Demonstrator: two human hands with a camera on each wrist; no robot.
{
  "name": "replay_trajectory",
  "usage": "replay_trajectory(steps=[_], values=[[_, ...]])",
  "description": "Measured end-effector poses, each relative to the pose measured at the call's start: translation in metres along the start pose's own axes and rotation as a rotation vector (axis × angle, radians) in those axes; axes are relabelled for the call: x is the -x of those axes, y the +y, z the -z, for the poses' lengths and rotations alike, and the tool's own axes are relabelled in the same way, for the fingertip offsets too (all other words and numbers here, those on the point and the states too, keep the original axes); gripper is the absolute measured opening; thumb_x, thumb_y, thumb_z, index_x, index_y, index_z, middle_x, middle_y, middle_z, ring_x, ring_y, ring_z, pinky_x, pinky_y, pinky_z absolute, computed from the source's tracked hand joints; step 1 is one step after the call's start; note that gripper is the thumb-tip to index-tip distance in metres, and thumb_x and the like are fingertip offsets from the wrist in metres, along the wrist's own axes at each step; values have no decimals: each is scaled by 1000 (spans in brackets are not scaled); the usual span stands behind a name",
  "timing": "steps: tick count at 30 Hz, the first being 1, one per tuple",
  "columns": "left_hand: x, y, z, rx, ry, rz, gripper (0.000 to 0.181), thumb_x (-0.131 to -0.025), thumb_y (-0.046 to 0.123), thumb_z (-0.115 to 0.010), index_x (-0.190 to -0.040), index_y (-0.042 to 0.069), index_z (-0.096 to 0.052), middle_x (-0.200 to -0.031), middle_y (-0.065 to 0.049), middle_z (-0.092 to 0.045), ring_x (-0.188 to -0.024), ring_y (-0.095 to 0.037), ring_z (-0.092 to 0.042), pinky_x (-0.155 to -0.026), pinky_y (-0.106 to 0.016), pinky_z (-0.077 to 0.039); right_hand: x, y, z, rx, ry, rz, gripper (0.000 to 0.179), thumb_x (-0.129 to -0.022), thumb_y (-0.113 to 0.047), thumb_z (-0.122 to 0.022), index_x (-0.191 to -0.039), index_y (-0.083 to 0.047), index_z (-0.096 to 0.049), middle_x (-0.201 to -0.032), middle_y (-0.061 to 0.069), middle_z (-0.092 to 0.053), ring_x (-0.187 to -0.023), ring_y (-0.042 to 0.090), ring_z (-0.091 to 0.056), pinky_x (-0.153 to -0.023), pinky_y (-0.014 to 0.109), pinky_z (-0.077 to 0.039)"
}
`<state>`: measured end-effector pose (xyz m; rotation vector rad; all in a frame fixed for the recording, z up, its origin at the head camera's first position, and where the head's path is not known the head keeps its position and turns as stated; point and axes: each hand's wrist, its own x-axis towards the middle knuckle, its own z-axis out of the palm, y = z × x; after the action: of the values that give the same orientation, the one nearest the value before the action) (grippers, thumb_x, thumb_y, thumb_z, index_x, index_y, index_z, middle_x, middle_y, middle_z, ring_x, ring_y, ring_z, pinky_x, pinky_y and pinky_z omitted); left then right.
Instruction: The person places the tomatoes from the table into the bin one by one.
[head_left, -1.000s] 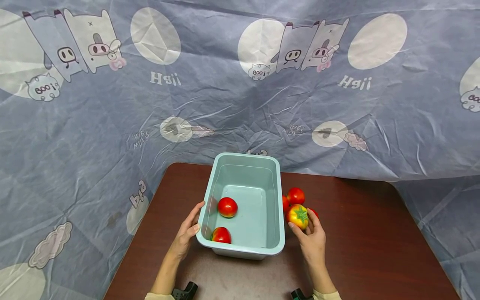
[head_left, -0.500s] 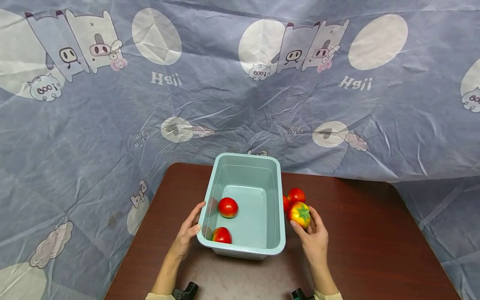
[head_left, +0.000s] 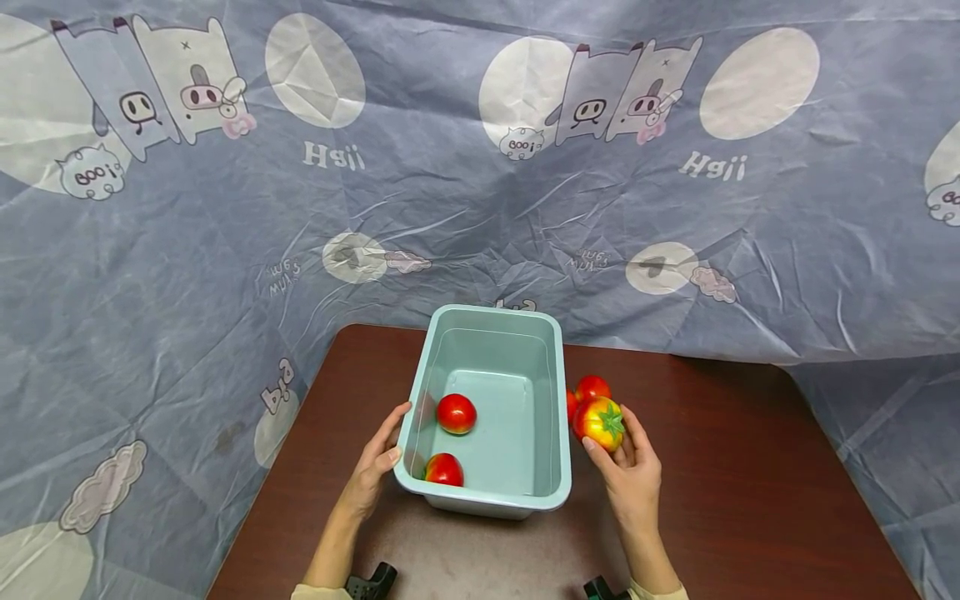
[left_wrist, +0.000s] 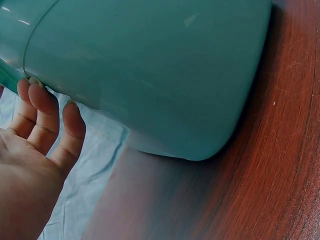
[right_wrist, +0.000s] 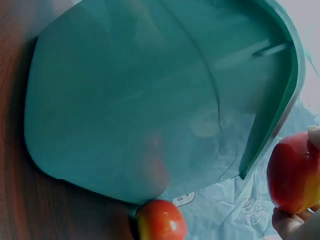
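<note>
A pale green plastic bin [head_left: 498, 433] stands on the table, two red tomatoes inside: one near the middle left [head_left: 455, 414], one in the front left corner [head_left: 444, 471]. My left hand [head_left: 372, 467] holds the bin's left side, thumb at the rim and fingertips against the outer wall below it. Right of the bin, my right hand [head_left: 630, 471] grips a red-yellow tomato [head_left: 600, 423] between thumb and fingers, its green leafy top turned up and right. In the right wrist view this tomato [right_wrist: 292, 172] is beside the rim, raised above the table.
Behind the held tomato lie more red tomatoes, one [head_left: 592, 388] in plain sight and one [head_left: 572, 406] partly hidden by the bin's right wall. The brown table [head_left: 750, 467] ends at a hanging grey-blue printed cloth [head_left: 450, 192] at the back and sides.
My right hand has moved slightly up and right with the tomato. A bit of red seen behind its fingers earlier is now hidden. The left hand and bin have stayed put.
</note>
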<state>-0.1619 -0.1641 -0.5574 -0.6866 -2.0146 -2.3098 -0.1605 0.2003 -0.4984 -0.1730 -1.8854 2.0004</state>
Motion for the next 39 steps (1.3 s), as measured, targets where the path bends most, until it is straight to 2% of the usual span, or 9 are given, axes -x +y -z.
replay_trajectory(steps=[8, 11, 18, 22, 26, 28, 33, 35, 39], values=[[0, 0, -2, -7, 18, -2, 63, -94, 19, -38, -154, 6, -23, -148, -28, -36, -126, -12, -50, -99, -28, -44, 6, -15, 0, -114, -40, 83, 70, -75, 19, -68, -140, -2, -48, -131, 5, -57, -109, 9, -61, -87, 16, -50], [-1, 1, -1, -5, 19, 2, 63, -94, 19, -38, -154, 7, -24, -148, -33, -33, -126, -11, -50, -99, -27, -44, 8, -18, -1, -128, -75, 118, 70, -75, 20, -67, -140, 1, -47, -131, 5, -57, -109, 10, -61, -88, 16, -50], [-2, 1, -1, 10, 9, 13, 63, -94, 21, -38, -154, 7, -23, -147, -11, -44, -125, -12, -51, -99, -28, -44, 10, -22, -3, -150, -110, 145, 71, -74, 24, -65, -140, 5, -45, -131, 5, -57, -109, 10, -62, -88, 17, -50], [-1, 0, -1, 11, 17, 9, 63, -94, 20, -38, -154, 7, -23, -148, -14, -43, -126, -12, -51, -99, -28, -44, 12, -25, -7, -155, -136, 115, 73, -74, 24, -65, -140, 3, -46, -129, 6, -58, -107, 11, -63, -88, 18, -51], [-1, 0, -1, 5, 18, 12, 63, -94, 20, -37, -154, 8, -23, -147, -8, -45, -126, -12, -51, -99, -29, -44, 14, -26, -8, -137, -195, 101, 73, -75, 21, -66, -142, 4, -43, -129, 4, -57, -106, 12, -63, -87, 19, -52], [-1, 0, -1, 4, 17, 13, 63, -94, 20, -37, -154, 8, -23, -148, -10, -44, -126, -12, -51, -100, -30, -44, 15, -27, -9, -134, -227, 94, 74, -75, 21, -66, -143, 5, -41, -130, 4, -56, -106, 12, -62, -88, 19, -52], [-1, 2, -2, 2, 20, 19, 63, -94, 21, -37, -154, 9, -23, -149, -33, -32, -127, -13, -50, -100, -31, -44, 18, -27, -14, -104, -284, 91, 74, -76, 19, -67, -144, 6, -39, -131, 3, -55, -110, 11, -61, -90, 19, -51], [0, 2, -2, 1, 22, 21, 63, -94, 21, -38, -154, 9, -23, -149, -34, -31, -127, -13, -50, -99, -31, -44, 19, -27, -15, -93, -313, 103, 74, -77, 18, -67, -144, 6, -39, -134, 5, -54, -115, 11, -60, -92, 19, -50], [0, 1, -2, 6, 18, 17, 63, -94, 21, -37, -154, 8, -23, -149, -29, -34, -126, -13, -51, -100, -31, -44, 19, -26, -16, -119, -381, 154, 74, -76, 20, -67, -143, 10, -36, -141, 23, -49, -127, 18, -56, -99, 24, -45]])
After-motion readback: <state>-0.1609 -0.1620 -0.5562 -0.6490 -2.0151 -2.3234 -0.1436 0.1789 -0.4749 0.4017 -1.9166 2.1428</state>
